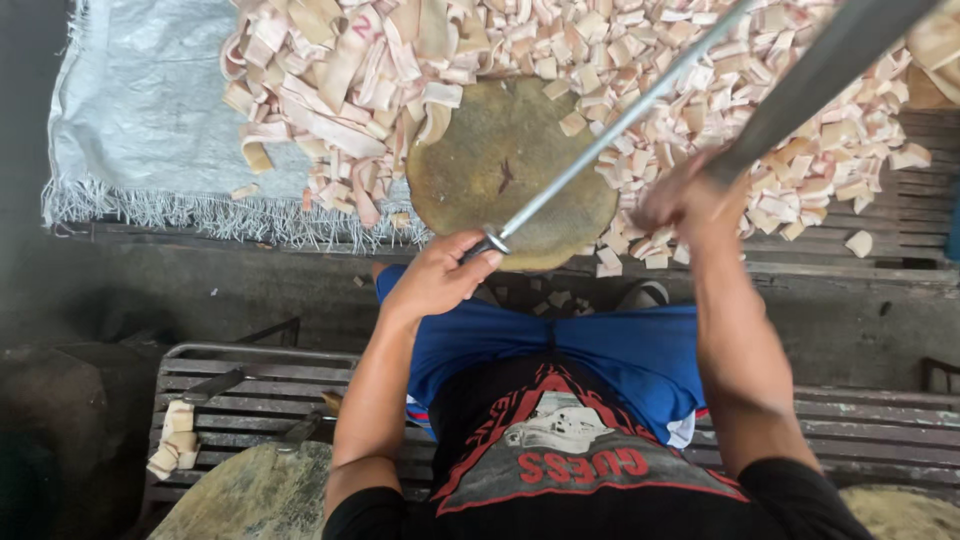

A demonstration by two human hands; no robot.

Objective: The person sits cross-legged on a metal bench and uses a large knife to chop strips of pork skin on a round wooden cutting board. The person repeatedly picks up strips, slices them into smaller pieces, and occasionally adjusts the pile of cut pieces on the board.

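Spread across the far side of a grey woven tarp (140, 110) with a frayed fringe: a large heap of pale pinkish cut pieces (690, 75), long floppy strips to the left, small squares to the right, looking soft, limp and probably greasy. Set in the middle of that heap, a round wooden chopping block (505, 160), scarred at the centre, heavy-looking and stiff, its near edge over the plank ledge. Nearer in, a slatted wooden bench (260, 385) carrying a few stray pale pieces at its left end. Crossing above the block on a slant, a long sharpening steel (615, 130), thin, rigid and smooth, likely slippery along the rod and best taken at its dark handle end. Exactly there, left hand (437, 280) closed in a fist around the handle, just in front of the block's near edge. Higher to the right, a broad dark blade (820, 70), blurred, running off the top corner, stiff, weighty by the look of it and sharp-edged, safe to take by the handle only. Right hand (680, 200) wrapped tight around that handle, over the squares.
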